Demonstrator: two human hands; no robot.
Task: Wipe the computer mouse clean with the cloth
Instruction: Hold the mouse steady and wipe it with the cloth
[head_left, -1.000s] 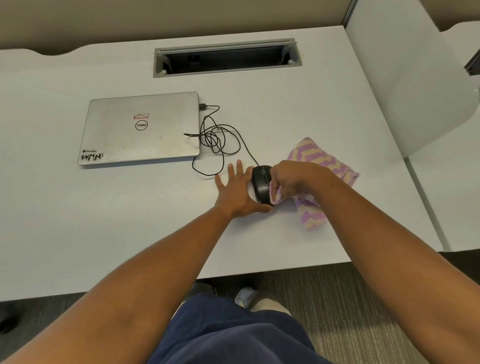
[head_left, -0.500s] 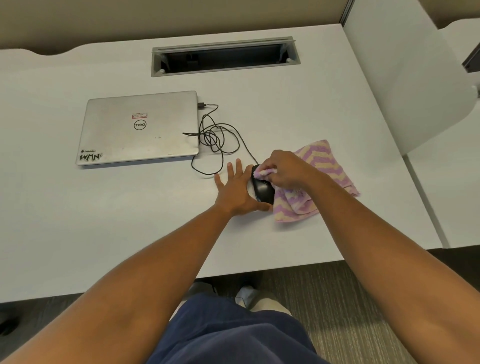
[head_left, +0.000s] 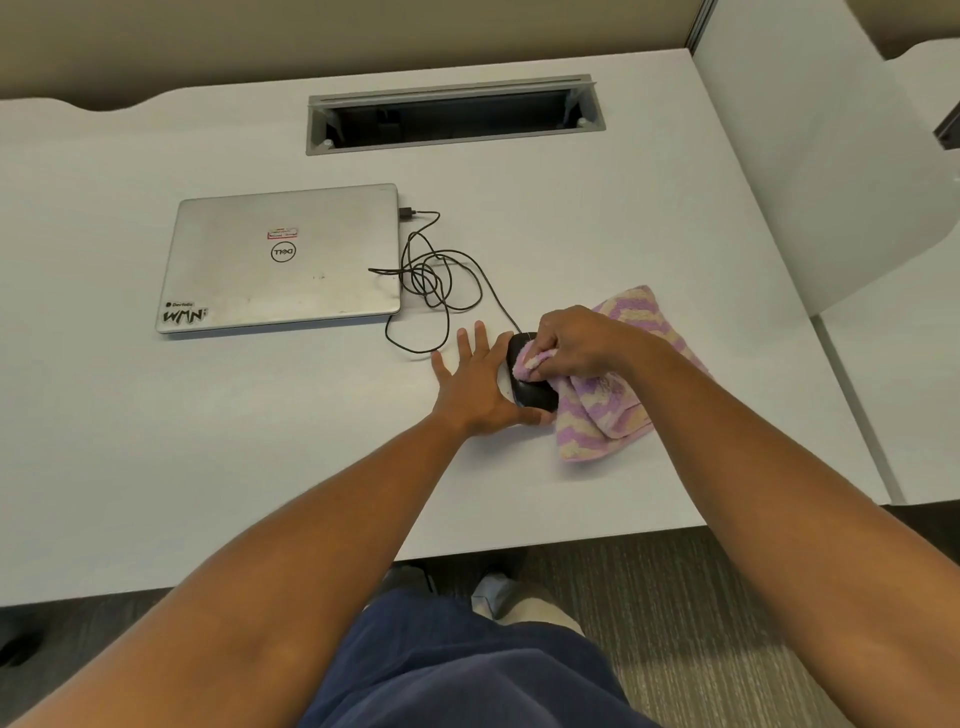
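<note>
Both hands work: the left hand, fingers spread, still steadies the mouse while the right hand, pinching the cloth, has slid forward, so wiping continues.

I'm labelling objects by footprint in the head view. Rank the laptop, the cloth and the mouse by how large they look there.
1. laptop, clearly largest.
2. cloth, partly hidden under the right hand, so its full extent is unsure.
3. mouse, smallest, partly covered by cloth and left hand.
</note>
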